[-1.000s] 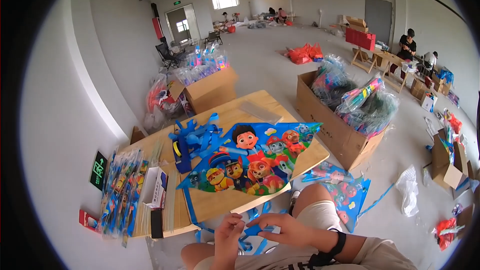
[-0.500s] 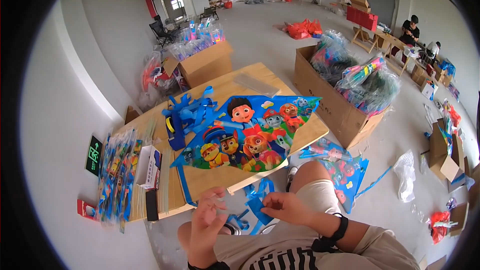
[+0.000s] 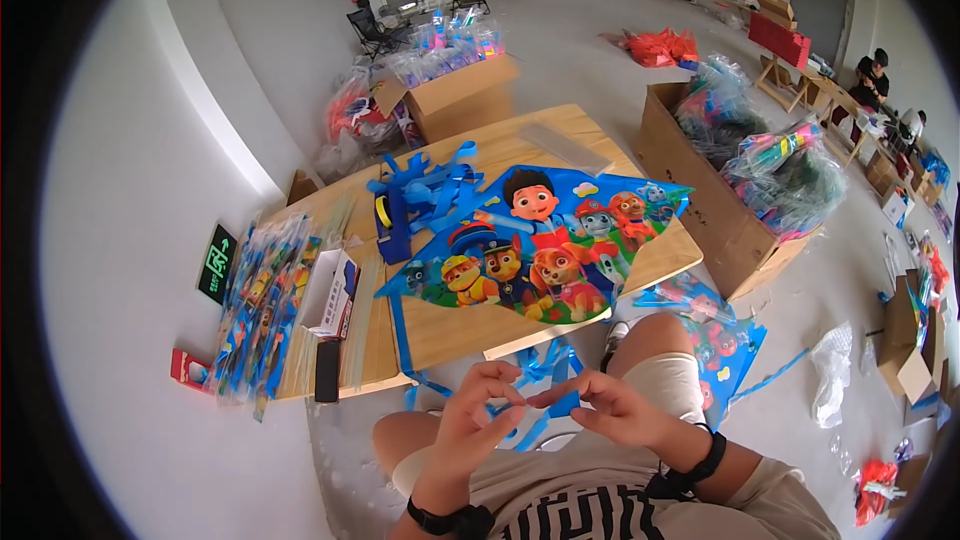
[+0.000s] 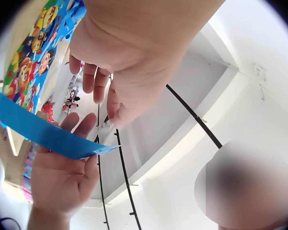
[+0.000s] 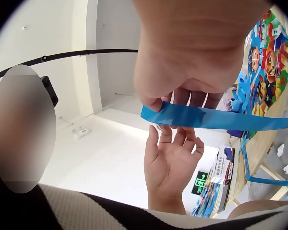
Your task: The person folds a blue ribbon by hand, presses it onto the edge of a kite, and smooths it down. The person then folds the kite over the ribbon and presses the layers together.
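Observation:
My right hand [image 3: 625,415] pinches the end of a blue ribbon [image 5: 201,116] between thumb and fingers, and the rest of it trails away toward the table. Facing it, my left hand [image 3: 478,425] holds a small whitish, see-through piece [image 4: 105,128] between thumb and forefinger, right at the ribbon's end. The fingertips of both hands nearly meet above my lap. On the table in front lies a kite sheet [image 3: 550,250] printed with cartoon characters. A blue tape dispenser [image 3: 392,230] stands at its left, beside a heap of blue ribbon [image 3: 440,180].
At the table's left lie packed kites [image 3: 262,305], an open white box [image 3: 332,292] and a black block [image 3: 327,370]. Large cartons [image 3: 710,200] of bagged goods stand beyond the table. More printed sheets [image 3: 725,345] lie on the floor at right.
My hands came apart, the left one lifting away to the left, and are now close together again at the ribbon's end. The head view has tilted downward.

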Action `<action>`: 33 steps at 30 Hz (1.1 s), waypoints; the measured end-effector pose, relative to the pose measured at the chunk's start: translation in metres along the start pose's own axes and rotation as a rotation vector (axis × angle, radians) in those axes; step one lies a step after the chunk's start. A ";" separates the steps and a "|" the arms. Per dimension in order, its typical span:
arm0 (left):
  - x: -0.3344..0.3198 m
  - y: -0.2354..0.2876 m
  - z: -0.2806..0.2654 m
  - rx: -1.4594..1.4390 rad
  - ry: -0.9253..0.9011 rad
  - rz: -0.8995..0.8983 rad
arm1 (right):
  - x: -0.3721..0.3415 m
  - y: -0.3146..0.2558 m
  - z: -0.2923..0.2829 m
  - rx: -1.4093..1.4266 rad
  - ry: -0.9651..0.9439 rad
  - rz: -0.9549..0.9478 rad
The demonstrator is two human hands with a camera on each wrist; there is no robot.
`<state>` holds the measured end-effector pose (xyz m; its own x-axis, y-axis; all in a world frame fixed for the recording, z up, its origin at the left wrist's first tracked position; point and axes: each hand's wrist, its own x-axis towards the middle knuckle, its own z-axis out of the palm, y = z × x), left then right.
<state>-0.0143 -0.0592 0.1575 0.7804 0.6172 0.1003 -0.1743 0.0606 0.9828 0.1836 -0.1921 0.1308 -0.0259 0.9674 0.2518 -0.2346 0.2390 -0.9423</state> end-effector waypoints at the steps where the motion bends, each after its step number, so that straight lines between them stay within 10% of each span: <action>1: 0.002 -0.002 0.001 0.065 0.029 0.045 | -0.001 0.003 0.000 -0.032 -0.011 0.012; 11: 0.007 -0.010 0.004 0.494 0.152 0.249 | -0.001 0.007 0.000 -0.061 -0.035 0.015; 17: 0.004 -0.007 0.000 0.157 0.257 0.176 | -0.012 0.040 -0.004 0.089 0.132 0.249; 22: 0.001 0.016 -0.001 -0.065 0.000 -0.076 | -0.004 0.041 -0.006 -0.035 0.402 0.351; 33: 0.010 -0.018 0.004 0.006 0.012 -0.099 | 0.003 0.018 0.001 -0.117 0.375 0.445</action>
<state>-0.0015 -0.0572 0.1416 0.7865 0.6176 0.0008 -0.0932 0.1173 0.9887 0.1786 -0.1853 0.1148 0.2525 0.9351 -0.2487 -0.1709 -0.2099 -0.9627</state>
